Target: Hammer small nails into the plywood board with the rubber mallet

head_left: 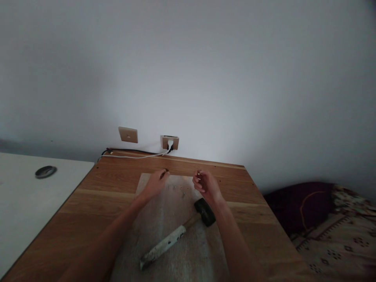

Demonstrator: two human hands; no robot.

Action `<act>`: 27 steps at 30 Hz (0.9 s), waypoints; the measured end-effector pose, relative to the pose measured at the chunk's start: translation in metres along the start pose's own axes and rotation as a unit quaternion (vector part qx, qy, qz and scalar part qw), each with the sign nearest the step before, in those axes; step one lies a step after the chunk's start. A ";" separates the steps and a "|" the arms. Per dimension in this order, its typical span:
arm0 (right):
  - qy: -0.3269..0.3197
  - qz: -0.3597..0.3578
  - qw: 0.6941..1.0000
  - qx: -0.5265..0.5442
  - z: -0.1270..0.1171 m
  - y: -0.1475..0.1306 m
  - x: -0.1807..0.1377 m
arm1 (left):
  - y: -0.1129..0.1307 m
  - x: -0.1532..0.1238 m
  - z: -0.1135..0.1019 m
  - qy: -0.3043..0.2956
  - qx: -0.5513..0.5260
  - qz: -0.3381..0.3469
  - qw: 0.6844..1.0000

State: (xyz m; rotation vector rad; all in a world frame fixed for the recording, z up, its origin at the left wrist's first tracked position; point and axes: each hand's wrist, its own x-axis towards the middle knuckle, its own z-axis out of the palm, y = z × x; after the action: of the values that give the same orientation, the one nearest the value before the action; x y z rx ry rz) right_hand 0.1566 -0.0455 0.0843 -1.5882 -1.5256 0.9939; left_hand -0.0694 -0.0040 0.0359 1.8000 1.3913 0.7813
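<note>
My left hand (156, 182) is closed above the far left part of a pale wooden board (152, 223), with a small dark thing at its fingertips that I cannot make out. Above the board's far right corner, my right hand (207, 185) has its fingers curled, and a tiny light thing shows at the thumb and forefinger. Between the hands, several small nail-like bits (183, 194) stand or lie on the board. A mallet (168, 243) with a black head and a white-wrapped handle rests on the board, its head near my right wrist.
The board lies on a brown wooden table (88, 203) against a pale wall. A white plug sits in a wall socket (175, 143), its cable (138, 157) running along the table's back edge. At left is a white surface with a dark oval grommet (46, 171); at right, patterned bedding (340, 246).
</note>
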 end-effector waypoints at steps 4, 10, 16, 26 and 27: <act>0.021 0.001 1.000 0.008 -0.009 0.003 -0.009 | 0.004 0.006 0.000 -0.043 -0.163 -0.059 0.984; -0.024 0.012 0.988 -0.153 0.010 0.010 -0.006 | 0.011 -0.004 0.022 -0.112 0.272 0.105 0.950; -0.073 0.027 0.968 -0.237 0.039 0.014 -0.006 | 0.025 0.005 0.020 -0.134 0.290 0.136 0.938; 0.006 -0.010 0.997 0.073 -0.007 -0.011 -0.004 | 0.048 -0.007 -0.001 0.022 -0.641 -0.227 0.733; 0.029 -0.018 0.988 0.154 -0.010 -0.014 -0.007 | 0.051 -0.014 0.000 0.055 -0.678 -0.252 0.688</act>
State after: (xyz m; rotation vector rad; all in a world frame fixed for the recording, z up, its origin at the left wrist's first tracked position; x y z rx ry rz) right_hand 0.1590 -0.0515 0.1019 -1.3562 -1.2862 1.0944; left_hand -0.0455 -0.0253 0.0777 0.1822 0.7858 1.1328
